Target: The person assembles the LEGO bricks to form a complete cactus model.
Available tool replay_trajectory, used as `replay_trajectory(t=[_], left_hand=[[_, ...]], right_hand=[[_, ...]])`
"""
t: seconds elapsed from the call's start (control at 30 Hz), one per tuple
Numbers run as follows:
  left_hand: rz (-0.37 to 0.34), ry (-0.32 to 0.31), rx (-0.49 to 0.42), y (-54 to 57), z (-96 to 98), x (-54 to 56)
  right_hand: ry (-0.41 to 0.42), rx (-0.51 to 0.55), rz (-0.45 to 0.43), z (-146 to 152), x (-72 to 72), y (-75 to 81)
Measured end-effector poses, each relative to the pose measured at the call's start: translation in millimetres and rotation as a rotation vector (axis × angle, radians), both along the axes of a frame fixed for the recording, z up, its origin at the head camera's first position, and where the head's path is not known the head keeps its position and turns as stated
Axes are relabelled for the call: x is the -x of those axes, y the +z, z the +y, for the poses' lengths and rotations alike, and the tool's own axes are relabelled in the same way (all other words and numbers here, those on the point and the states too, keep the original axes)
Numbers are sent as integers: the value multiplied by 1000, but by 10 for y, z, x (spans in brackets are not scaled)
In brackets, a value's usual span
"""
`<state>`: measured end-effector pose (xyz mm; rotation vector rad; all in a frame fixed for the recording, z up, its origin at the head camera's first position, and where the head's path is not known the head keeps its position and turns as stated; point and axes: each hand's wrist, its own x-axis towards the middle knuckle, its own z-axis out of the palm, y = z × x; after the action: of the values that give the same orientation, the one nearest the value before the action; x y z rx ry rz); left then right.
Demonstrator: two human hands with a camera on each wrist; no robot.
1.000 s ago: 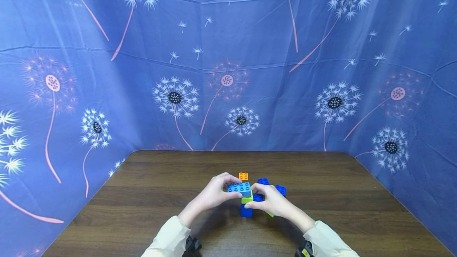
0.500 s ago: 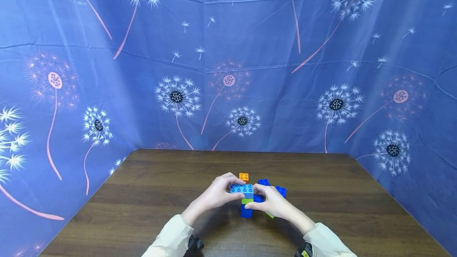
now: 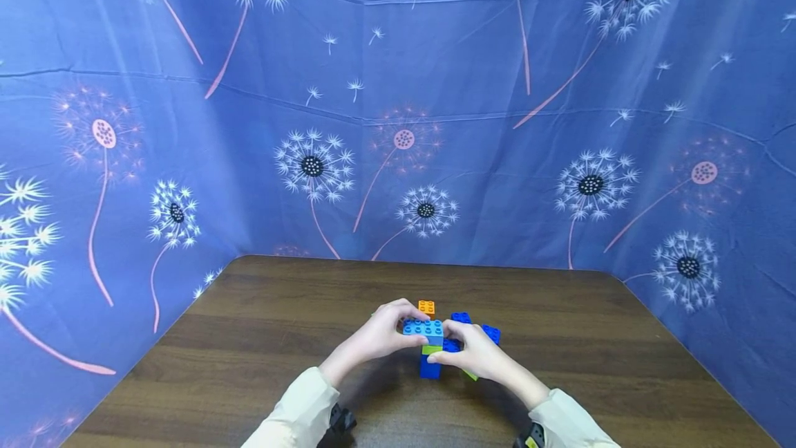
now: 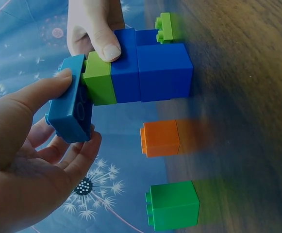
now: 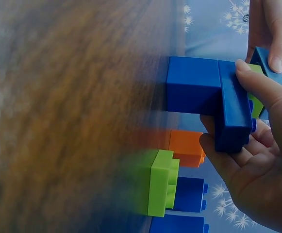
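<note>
Between thumb and fingers, my left hand [image 3: 379, 336] holds a light blue toy building brick [image 4: 72, 104] with several studs. That brick sits slightly tilted at the studs of a small lime brick [image 4: 101, 80], part of its hollow underside showing and one end jutting out leftward. Below the lime brick is a long dark blue brick [image 5: 234, 109], on top of a large dark blue block [image 5: 194, 85] that stands on the table. My right hand [image 3: 475, 352] grips the long dark blue brick, thumb on its near side and fingers behind.
An orange brick [image 3: 425, 307] stands behind the stack, and a green brick [image 4: 174, 206] is hidden behind my left hand in the head view. Dark blue bricks [image 3: 491, 333] and a lime brick [image 5: 161, 182] lie behind and beside my right hand. A patterned blue cloth [image 3: 497, 123] backs the wooden table [image 3: 280, 296].
My left hand has moved a little right with the light blue brick, which now covers more of the lime brick. The right hand keeps its grip on the stack. The head view has shifted slightly.
</note>
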<state>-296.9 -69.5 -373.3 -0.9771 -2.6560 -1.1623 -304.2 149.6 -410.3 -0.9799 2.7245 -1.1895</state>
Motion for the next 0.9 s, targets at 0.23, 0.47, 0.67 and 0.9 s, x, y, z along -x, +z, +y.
replay_trajectory(t=[0.23, 0.47, 0.67, 0.9], left_hand=[[-11, -1, 12, -5, 2, 7], [-17, -11, 17, 23, 0, 17], [10, -28, 26, 24, -3, 39], [15, -39, 23, 15, 15, 60]], right_hand=[[-2, 1, 9, 4, 3, -7], [0, 4, 15, 4, 8, -5], [1, 9, 6, -1, 6, 9], [8, 7, 6, 1, 12, 12]])
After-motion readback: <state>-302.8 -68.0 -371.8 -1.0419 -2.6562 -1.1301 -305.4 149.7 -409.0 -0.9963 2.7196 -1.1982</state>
